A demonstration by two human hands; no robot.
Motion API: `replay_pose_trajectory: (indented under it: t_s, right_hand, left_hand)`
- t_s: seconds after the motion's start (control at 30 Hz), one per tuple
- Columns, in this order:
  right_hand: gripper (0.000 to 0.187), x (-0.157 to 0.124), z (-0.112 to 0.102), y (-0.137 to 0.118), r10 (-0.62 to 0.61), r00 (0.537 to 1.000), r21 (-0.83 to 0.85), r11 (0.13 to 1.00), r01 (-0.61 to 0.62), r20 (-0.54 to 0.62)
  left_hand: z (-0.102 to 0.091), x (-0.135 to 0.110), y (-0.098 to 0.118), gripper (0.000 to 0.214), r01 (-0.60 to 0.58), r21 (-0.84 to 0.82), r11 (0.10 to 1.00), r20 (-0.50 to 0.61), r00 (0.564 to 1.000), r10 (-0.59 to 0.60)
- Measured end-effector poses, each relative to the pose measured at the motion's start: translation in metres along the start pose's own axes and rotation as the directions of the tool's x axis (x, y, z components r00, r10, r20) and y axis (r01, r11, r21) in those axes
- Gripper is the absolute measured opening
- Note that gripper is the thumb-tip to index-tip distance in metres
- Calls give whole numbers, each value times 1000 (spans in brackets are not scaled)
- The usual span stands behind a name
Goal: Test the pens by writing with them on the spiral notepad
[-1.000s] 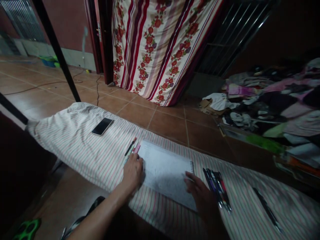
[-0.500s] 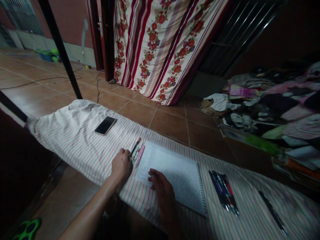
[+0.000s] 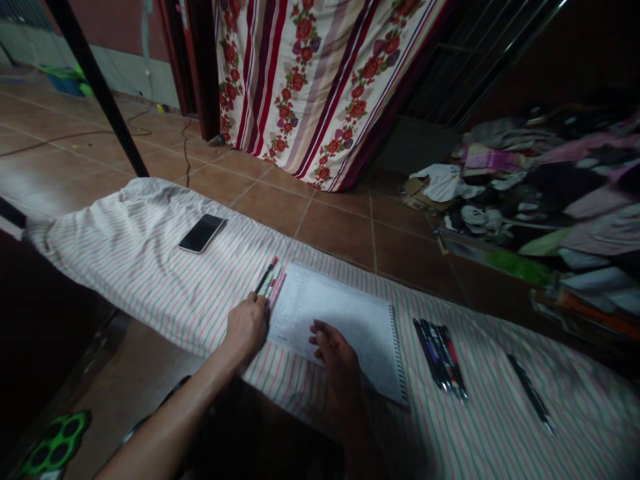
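A white spiral notebook (image 3: 345, 317) lies open on a striped cloth-covered board (image 3: 150, 267). My left hand (image 3: 246, 327) rests at the notebook's left edge, fingers curled on the lower ends of a few pens (image 3: 270, 277) lying side by side there. My right hand (image 3: 337, 353) lies on the near part of the page, fingers bent and pressing the paper flat, nothing visible in them. A bunch of several pens (image 3: 440, 360) lies to the right of the notebook, and a single dark pen (image 3: 530, 393) farther right.
A black phone (image 3: 202, 233) lies face up on the cloth, far left. Beyond the board is brown tiled floor (image 3: 340, 233), a floral striped curtain (image 3: 320, 87), and a heap of clothes (image 3: 545, 193) at right. A black pole (image 3: 95, 87) slants at left. Green object (image 3: 55, 443) on floor.
My right hand moved from the notebook's right side to its near-left part. My left hand shifted slightly along the pens. The view drifted a little downward.
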State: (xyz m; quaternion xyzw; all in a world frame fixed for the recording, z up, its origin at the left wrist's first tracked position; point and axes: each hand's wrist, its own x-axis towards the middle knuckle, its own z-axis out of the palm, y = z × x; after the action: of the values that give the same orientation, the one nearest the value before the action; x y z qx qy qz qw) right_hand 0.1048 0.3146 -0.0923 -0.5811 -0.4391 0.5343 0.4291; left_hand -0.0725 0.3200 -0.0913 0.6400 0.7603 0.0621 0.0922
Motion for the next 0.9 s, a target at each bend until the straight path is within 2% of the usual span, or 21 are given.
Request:
replay_pose_trajectory:
  t_s: [0.3,0.73,0.9]
  right_hand:
    - [35,4,-5,6,24,1000,30,999,-24,7]
    - [40,6,-4,12,25,998,34,999,-26,50]
    - [41,8,-4,17,4,999,24,1000,-5,41]
  left_hand:
    - [9,5,-6,32,13,64,998,-41,999,-11]
    - [9,9,2,31,6,96,995,-112,994,4]
    - [9,12,5,31,35,73,997,-88,996,-29]
